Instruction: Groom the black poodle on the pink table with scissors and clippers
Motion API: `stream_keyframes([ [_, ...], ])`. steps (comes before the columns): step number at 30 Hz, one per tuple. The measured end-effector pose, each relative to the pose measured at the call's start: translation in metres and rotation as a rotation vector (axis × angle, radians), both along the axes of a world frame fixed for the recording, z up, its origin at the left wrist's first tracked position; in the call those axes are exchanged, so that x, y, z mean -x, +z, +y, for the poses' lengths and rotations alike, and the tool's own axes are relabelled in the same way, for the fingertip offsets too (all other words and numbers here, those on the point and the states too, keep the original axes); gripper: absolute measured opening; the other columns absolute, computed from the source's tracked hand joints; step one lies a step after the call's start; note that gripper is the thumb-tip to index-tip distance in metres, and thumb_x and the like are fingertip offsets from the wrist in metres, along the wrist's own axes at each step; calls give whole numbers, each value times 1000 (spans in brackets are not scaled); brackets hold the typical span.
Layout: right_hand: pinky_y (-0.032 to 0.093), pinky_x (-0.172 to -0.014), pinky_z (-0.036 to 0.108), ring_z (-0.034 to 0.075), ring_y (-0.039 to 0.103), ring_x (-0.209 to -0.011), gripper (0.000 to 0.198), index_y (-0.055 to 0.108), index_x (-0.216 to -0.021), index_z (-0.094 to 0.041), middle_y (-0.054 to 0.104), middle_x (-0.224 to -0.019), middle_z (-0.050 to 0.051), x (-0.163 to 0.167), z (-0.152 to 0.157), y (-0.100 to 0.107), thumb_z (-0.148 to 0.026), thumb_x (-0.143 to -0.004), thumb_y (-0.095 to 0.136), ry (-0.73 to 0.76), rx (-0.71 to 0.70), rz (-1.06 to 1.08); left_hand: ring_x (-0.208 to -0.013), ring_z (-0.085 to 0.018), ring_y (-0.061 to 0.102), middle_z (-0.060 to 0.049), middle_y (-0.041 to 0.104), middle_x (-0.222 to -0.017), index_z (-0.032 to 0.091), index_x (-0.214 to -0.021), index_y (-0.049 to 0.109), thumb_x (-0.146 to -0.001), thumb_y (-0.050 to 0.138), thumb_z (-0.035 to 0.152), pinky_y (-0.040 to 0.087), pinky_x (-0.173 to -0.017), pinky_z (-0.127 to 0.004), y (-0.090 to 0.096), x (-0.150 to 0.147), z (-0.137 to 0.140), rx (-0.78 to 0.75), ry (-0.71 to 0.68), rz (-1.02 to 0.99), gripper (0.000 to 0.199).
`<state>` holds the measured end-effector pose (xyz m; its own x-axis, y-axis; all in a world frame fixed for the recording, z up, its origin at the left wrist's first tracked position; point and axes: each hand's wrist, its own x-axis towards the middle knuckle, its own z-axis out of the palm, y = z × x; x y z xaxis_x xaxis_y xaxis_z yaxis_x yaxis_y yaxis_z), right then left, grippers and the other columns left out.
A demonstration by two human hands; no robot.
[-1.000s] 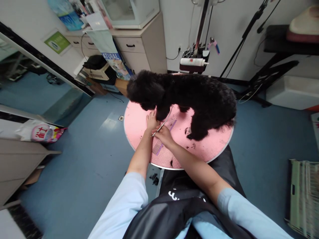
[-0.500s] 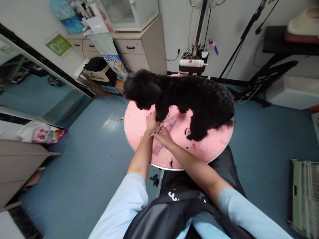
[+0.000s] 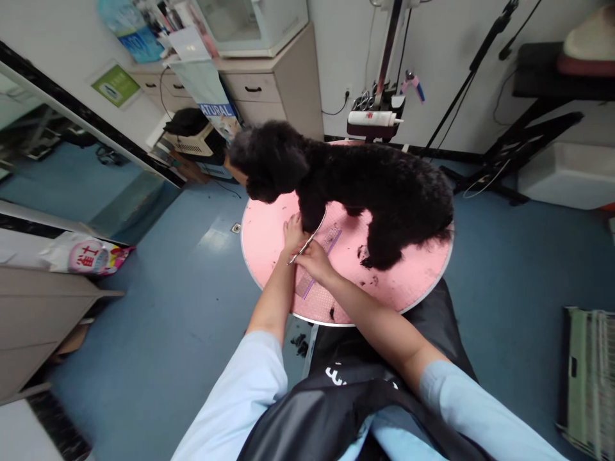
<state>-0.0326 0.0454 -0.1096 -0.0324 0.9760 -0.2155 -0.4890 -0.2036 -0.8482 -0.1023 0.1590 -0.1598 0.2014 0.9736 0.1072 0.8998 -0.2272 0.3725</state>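
A black curly-coated dog (image 3: 379,192) stands on a round pink grooming table (image 3: 413,275), its head to the left. My left hand (image 3: 293,235) lies against its front leg (image 3: 311,211), fingers stretched and spread; the paw is partly hidden behind my hands. My right hand (image 3: 314,261) is closed on slim curved scissors (image 3: 311,238), whose blades point up beside the inner side of that leg. Whether the blades touch hair is too small to tell. Partly under my right hand, a purple-backed comb (image 3: 331,241) rests on the table.
Clipped black hair (image 3: 368,280) lies on the tabletop and more on the floor (image 3: 192,346). Behind the dog, a tray on the table's post (image 3: 388,51) carries a white bottle (image 3: 372,119) and several scissors. A cabinet (image 3: 300,89) stands at the back left.
The dog's head has lifted and moved slightly left. The scissors' blades look closer together, with their tips a little higher. Both hands stay nearly in place.
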Motion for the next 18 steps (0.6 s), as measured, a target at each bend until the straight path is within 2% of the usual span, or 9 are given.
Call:
stream_keyframes([
  [5, 53, -78, 32, 14, 66, -74, 33, 45, -84, -22, 65, -76, -4, -2, 2, 1, -13, -59, 65, 24, -8, -17, -131, -25, 38, -9, 45, -140, 25, -141, 36, -75, 45, 10, 27, -112, -48, 10, -2, -5, 34, 4, 10, 68],
  [10, 54, -73, 31, 14, 65, -69, 33, 45, -81, -22, 65, -73, -5, -2, 3, 3, -10, -57, 65, 13, 24, -30, -134, -25, 35, -9, 42, -143, 25, -146, 26, -77, 45, 11, 26, -112, -47, 16, -3, -6, 63, 0, 12, 73],
  [14, 53, -71, 29, 14, 64, -69, 31, 47, -81, -21, 65, -72, -5, -5, 5, 8, -10, -58, 64, 22, -9, -32, -133, -26, 37, -9, 43, -142, 25, -144, 30, -80, 45, 16, 28, -110, -47, 13, -2, -3, 76, -2, 6, 66],
  [18, 53, -67, 29, 13, 63, -64, 32, 46, -81, -21, 62, -67, -6, -8, 6, 13, -10, -57, 64, 43, 39, -13, -128, -25, 42, -9, 48, -137, 24, -141, 35, -83, 42, 17, 29, -110, -45, 11, -3, -2, 52, 13, 3, 59],
])
